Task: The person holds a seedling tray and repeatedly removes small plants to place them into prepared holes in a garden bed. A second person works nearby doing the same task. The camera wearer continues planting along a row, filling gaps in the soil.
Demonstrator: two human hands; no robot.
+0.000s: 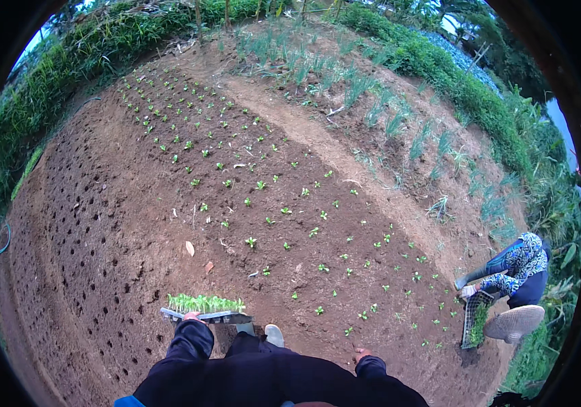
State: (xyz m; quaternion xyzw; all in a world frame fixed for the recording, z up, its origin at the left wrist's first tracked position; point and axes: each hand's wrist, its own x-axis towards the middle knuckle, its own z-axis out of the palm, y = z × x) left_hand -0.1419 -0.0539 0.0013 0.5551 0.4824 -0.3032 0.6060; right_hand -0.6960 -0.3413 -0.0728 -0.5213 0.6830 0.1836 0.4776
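Observation:
My left hand (194,317) grips the near edge of a seedling tray (219,318), which is held level in front of my left leg. Dense pale-green seedlings (206,303) stand upright in it. On the other side of my body, my right hand (362,353) is low over the brown soil, partly hidden by its dark sleeve. Whether its fingers hold anything is too small to tell. The closest planted seedling (348,331) is just beyond that hand. One of my boots (274,335) shows on the soil between my hands.
Rows of young plants (261,185) cover the bed ahead. Several planting holes (92,287) dot the soil at left. A co-worker (517,269) bends at right, a gloved hand on another seedling tray (468,320). A bare path (321,142) separates the bed from onion-like plants (356,89).

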